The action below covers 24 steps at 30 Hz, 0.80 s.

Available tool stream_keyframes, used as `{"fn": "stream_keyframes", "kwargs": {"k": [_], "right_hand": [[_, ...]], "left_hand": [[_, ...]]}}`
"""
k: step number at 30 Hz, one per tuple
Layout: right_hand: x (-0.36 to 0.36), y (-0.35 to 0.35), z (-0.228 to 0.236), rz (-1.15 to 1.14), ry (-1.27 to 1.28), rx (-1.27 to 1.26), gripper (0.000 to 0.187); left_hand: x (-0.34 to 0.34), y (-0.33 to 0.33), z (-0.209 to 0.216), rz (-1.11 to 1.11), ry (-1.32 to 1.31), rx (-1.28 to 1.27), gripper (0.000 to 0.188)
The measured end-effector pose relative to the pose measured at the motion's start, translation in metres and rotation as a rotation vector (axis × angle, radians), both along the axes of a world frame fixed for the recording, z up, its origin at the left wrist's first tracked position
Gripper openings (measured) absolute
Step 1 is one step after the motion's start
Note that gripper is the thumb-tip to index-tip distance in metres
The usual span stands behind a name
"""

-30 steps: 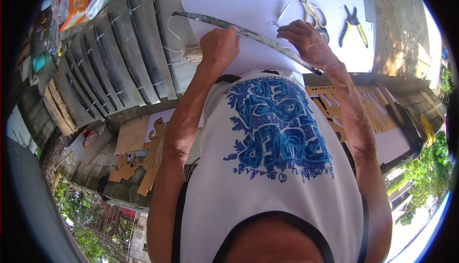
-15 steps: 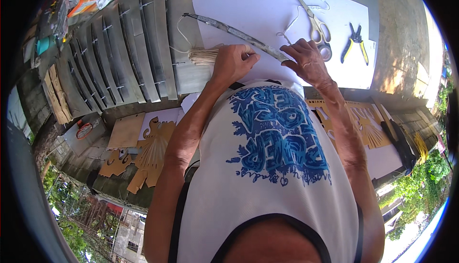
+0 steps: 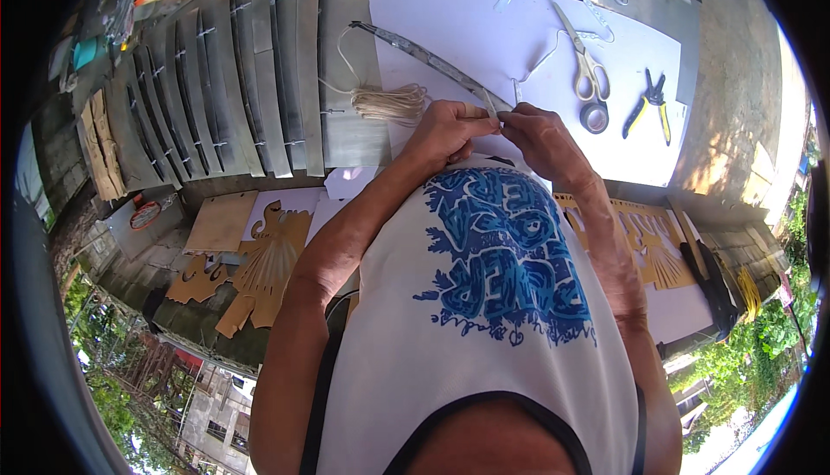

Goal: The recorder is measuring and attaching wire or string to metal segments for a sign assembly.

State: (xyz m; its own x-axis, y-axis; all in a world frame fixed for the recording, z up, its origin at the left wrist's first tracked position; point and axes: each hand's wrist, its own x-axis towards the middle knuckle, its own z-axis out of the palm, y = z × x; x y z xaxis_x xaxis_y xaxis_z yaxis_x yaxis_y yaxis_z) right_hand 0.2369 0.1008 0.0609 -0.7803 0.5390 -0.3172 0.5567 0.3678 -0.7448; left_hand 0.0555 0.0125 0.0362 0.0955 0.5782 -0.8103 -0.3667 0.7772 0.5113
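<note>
A long, thin dark-grey strip slants over white paper, its near end at my fingers. My right hand is closed on that near end. Against it, my left hand pinches with thumb and forefinger; a short pale piece of string shows there, partly hidden by the fingers. A bundle of cream string lies just left of the strip. One strand runs from it up to the strip's far tip.
Scissors, a dark tape roll and yellow-black wire strippers lie on the paper at right. A tape measure curls behind. Several grey slats stand in a row at left. Cut brown templates lie below the table edge.
My left hand has moved right from beside the string bundle to the strip's near end. My right hand has drawn nearer to me, and both hands now meet. The view has shifted slightly.
</note>
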Motion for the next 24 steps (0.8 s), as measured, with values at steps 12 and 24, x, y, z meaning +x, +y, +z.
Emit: {"fn": "stream_keyframes", "kwargs": {"k": [12,24], "right_hand": [[-0.025,0.014,0.003,-0.274,-0.198,-0.283,0.021],[-0.015,0.013,-0.005,-0.434,-0.129,-0.581,0.025]], "left_hand": [[0.001,-0.001,-0.003,0.061,-0.132,-0.045,0.025],[0.001,0.0,-0.003,-0.067,-0.114,0.126,0.035]]}}
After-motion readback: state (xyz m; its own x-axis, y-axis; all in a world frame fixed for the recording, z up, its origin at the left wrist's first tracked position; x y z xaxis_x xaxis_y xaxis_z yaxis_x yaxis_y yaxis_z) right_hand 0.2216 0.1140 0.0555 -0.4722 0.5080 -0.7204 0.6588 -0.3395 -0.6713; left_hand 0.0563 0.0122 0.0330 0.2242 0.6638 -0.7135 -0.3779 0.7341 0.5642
